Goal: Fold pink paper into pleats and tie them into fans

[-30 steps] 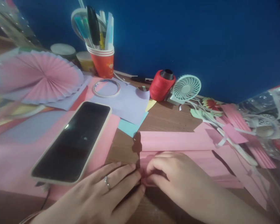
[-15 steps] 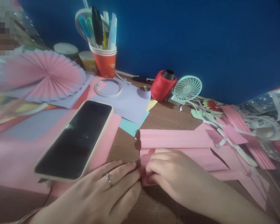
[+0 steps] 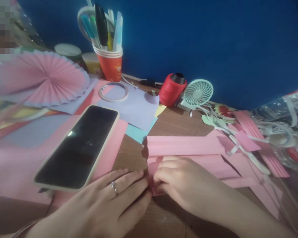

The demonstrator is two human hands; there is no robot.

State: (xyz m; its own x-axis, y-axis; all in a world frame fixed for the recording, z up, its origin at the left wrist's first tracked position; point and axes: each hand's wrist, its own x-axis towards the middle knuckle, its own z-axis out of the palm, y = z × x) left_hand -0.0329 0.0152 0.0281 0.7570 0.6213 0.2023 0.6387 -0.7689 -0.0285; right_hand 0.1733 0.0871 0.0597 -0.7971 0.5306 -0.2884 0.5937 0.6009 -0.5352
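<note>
My left hand [image 3: 109, 201], with a ring on one finger, lies with its fingers stretched out on the brown table, fingertips at the left edge of a pleated sheet of pink paper [image 3: 181, 143]. On the lower left part of that sheet, my right hand [image 3: 181, 178] is closed, its fingers curled and pressed down on the paper near its front edge. Creases run lengthwise across the sheet. The right fingertips are partly hidden. Close by my left hand, a phone [image 3: 79, 148] in a pale case rests on flat pink paper [image 3: 10, 168].
A paper cup [image 3: 110, 66] of pens, a tape roll [image 3: 113, 91], a red thread spool [image 3: 172, 89] and a small fan [image 3: 198, 93] stand toward the blue wall. Back left is a pink pleated rosette [image 3: 47, 77]. Pleated pink strips [image 3: 265, 145], cables and a knife [image 3: 253, 158] crowd the right.
The view has shifted slightly, so everything appears a little further left and up. Both hands keep nearly the same place against the pink paper.
</note>
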